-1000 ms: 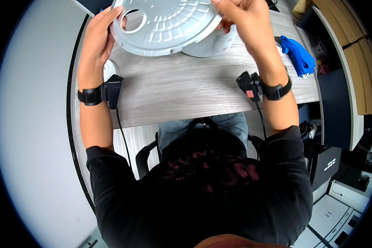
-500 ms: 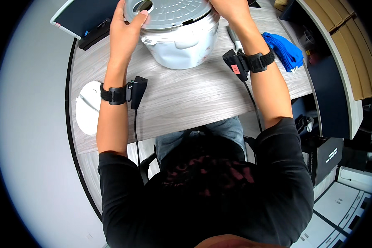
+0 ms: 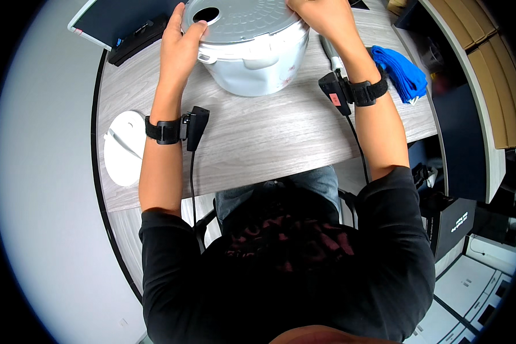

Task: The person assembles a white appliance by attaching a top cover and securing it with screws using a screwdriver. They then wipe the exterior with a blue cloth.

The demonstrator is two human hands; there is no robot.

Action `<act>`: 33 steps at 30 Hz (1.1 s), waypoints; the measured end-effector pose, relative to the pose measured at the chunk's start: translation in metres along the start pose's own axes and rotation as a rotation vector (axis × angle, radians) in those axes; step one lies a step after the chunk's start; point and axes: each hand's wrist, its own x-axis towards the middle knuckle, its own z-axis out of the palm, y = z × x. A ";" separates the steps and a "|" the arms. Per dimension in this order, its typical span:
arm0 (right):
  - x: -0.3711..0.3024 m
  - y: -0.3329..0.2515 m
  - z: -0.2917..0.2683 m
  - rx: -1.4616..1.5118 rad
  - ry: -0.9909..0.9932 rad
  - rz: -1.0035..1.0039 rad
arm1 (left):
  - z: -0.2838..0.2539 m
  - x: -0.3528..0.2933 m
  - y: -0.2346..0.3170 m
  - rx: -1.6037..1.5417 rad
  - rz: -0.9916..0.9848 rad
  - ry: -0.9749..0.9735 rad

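A white rice cooker (image 3: 252, 71) stands at the far side of the table, with its top partly cut off by the frame's upper edge. On top lies a grey round lid plate (image 3: 246, 23) with a dark hole near its left side. My left hand (image 3: 182, 49) grips the plate's left edge, thumb on top by the hole and fingers down the side. My right hand (image 3: 329, 23) is closed at the plate's right edge, its fingertips partly hidden. A white oval cover (image 3: 123, 152) with a ridge across it lies on the table beside my left forearm.
Right of my right forearm lies a folded blue cloth (image 3: 401, 74). A grey-handled tool (image 3: 330, 53) lies beside the cooker, partly hidden by my arm. A dark panel (image 3: 126, 23) stands at the back left, and a shelf with cardboard boxes (image 3: 499, 80) stands at the right.
The lid plate has come down onto the cooker, and the dark gap at its front edge has closed. Both hands have shifted slightly right in the picture, still on the plate.
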 end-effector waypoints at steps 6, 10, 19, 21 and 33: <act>-0.006 -0.003 -0.005 -0.038 0.022 0.018 | 0.000 0.001 0.001 -0.018 -0.056 -0.073; -0.007 -0.007 -0.009 -0.071 0.001 0.061 | 0.003 0.001 -0.004 -0.033 -0.021 -0.073; -0.011 0.013 0.006 0.169 0.005 -0.204 | 0.000 0.007 -0.020 -0.150 -0.002 -0.117; -0.014 0.016 0.008 0.191 0.030 -0.209 | 0.002 0.008 -0.019 -0.168 0.006 -0.110; -0.019 0.027 0.016 0.245 0.052 -0.221 | 0.002 0.011 -0.023 -0.231 -0.020 -0.098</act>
